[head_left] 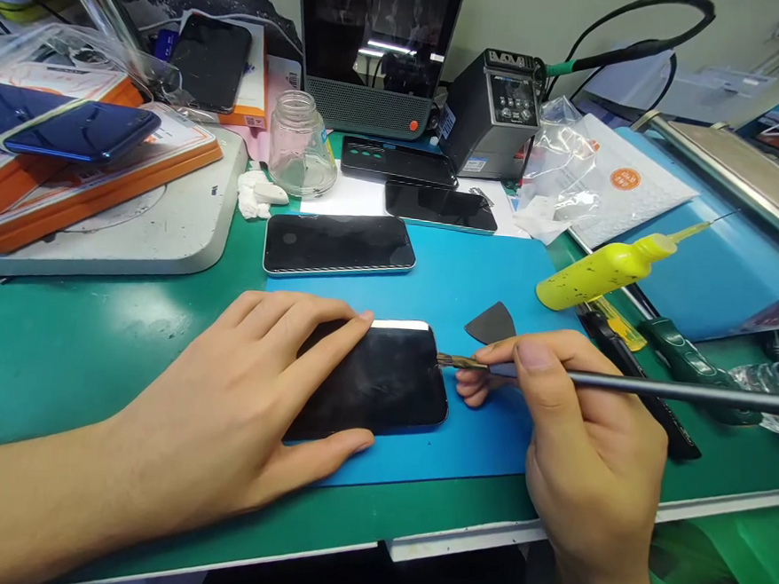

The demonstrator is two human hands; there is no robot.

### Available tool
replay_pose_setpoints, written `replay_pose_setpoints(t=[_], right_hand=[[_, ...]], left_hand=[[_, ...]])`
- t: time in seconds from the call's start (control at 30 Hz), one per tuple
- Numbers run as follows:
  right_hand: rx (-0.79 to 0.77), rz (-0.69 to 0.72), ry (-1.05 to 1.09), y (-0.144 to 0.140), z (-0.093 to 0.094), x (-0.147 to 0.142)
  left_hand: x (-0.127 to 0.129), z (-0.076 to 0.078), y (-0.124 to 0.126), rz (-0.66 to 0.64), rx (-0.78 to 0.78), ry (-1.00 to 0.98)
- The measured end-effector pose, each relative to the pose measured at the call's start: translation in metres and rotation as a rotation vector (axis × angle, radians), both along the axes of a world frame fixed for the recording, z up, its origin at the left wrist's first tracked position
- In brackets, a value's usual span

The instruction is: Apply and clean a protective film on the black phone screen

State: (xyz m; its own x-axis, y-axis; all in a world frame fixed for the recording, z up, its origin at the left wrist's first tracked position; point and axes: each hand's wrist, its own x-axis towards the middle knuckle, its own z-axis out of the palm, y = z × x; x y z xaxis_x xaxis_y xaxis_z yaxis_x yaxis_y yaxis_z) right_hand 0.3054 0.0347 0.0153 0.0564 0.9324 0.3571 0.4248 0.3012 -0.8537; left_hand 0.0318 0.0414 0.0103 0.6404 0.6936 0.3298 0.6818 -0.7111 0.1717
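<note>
Left hand [249, 398] laid flat over dark phone [383, 382], thumb and fingers bracketing its edges, apparently to pin it on blue mat [483, 290]. Right hand [585, 439] pinched pen-fashion around thin brush [623, 382], bristles touching the phone's near end. Dark triangular pick [492, 324] just beyond right fingertips; yellow bottle [604, 270] farther out.

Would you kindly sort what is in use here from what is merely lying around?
In use: left hand pressing the black phone; right hand holding the brush to its edge.
Lying about: yellow bottle, glass jar, dark pick, second phone.
</note>
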Motion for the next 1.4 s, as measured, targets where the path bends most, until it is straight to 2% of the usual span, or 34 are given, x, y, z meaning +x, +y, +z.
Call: replay_pose_setpoints(t=[0.33,0.47,0.6,0.8,0.93,1.13,1.3,1.4], right_hand=[[0.055,0.016,-0.057,-0.003,-0.002,-0.002],[0.144,0.041,-0.093,-0.007,-0.003,-0.003],[0.241,0.092,-0.133,-0.011,-0.005,-0.006],[0.326,0.046,-0.148,-0.014,-0.011,-0.005],[0.358,0.064,-0.171,-0.013,-0.011,-0.006],[0.293,0.091,-0.25,-0.011,-0.006,-0.007],[0.315,0.125,-0.189,-0.012,-0.006,-0.007],[0.253,0.106,-0.221,-0.012,-0.006,-0.007]], left_hand=[[0.001,-0.001,0.0,-0.002,0.006,-0.018],[0.0,0.001,-0.002,-0.004,0.007,-0.051],[-0.001,0.004,-0.002,-0.059,-0.018,-0.114],[-0.001,0.004,-0.001,-0.097,0.0,-0.132],[0.001,0.001,0.001,-0.093,0.007,-0.143],[0.001,0.0,0.001,-0.094,0.004,-0.145],[0.0,0.0,0.0,-0.085,0.002,-0.13],[0.0,0.0,-0.001,-0.086,0.009,-0.132]])
